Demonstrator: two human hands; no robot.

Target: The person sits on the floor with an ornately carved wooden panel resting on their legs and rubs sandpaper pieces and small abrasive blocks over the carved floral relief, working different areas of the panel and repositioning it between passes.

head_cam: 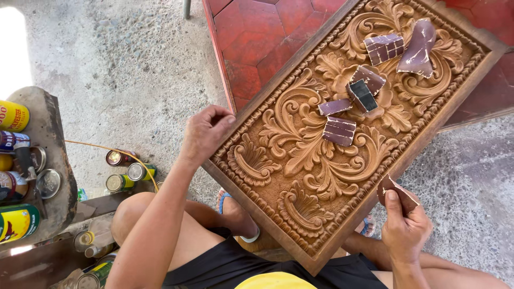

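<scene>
Resting across the seated person's lap, a carved wooden panel point(332, 139) is seen with its long axis run diagonally, from the near corner at the lower middle up to the far corner at the upper right. The far end is laid over a red hexagon-patterned surface point(251, 32). The panel's left long edge is gripped by the left hand point(203, 134), fingers curled over the rim, thumb side toward the carving. The right hand point(404, 227) is held just off the right long edge, closed in a pinch on a small folded piece of sandpaper point(395, 191), which is pointed up toward the frame edge and is touching or nearly touching it; contact cannot be told. Several more dark purple sandpaper scraps point(364, 91) are scattered on the carving's upper half, one curled sheet point(417, 48) near the far end. Open concrete floor point(134, 69) is shown to the left and lower right of the panel. A grey bench point(51, 134) with cans point(16, 115) is placed at far left, well apart, more cans point(128, 174) on the ground beside it.
</scene>
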